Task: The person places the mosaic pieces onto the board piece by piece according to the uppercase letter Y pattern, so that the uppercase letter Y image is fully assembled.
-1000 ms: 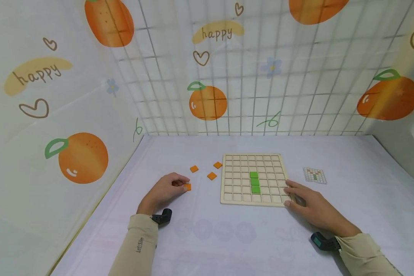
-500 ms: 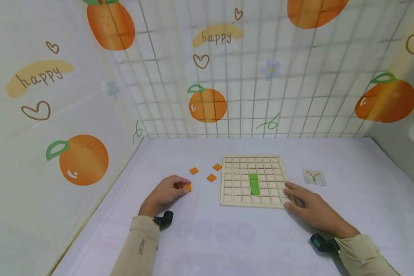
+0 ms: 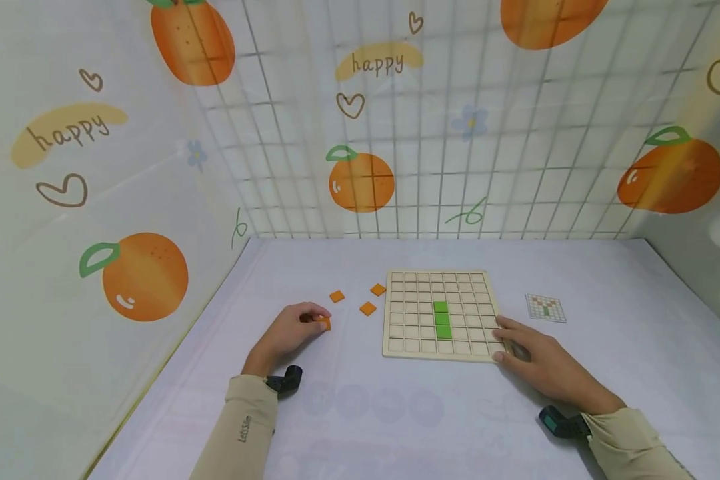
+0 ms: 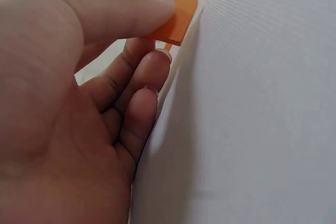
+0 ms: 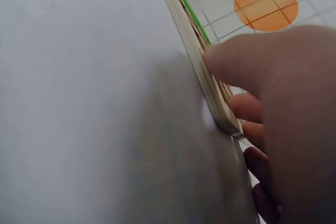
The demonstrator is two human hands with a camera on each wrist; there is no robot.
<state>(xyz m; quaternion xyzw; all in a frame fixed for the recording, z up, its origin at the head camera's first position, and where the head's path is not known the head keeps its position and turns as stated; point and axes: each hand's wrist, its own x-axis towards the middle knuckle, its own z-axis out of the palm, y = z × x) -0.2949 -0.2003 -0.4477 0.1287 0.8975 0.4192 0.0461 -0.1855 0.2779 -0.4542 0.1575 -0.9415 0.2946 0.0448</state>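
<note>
My left hand (image 3: 291,328) pinches an orange square tile (image 4: 185,17) between thumb and forefinger, left of the board. In the left wrist view the tile stands tilted at the fingertips, and the other fingers curl inward below. A pale wooden grid board (image 3: 411,347) lies flat at the centre, with green tiles (image 3: 442,320) in a short column in its cells. At the board's right edge my right hand (image 3: 540,360) rests its fingertips, fingers loosely extended. The right wrist view shows that thumb (image 5: 223,56) on the board's rim near a rounded corner.
Between my left hand and the board lie loose orange tiles, one farther left (image 3: 337,296), one nearer (image 3: 368,309) and one beside the board's edge (image 3: 378,289). A small patterned card (image 3: 546,308) lies to the board's right. Printed cloth walls (image 3: 360,133) enclose the table's back and sides.
The pinched orange tile has tilted and shifted slightly up in the head view between my left fingers. My right hand has stayed at the board's edge. The head view has shifted slightly.
</note>
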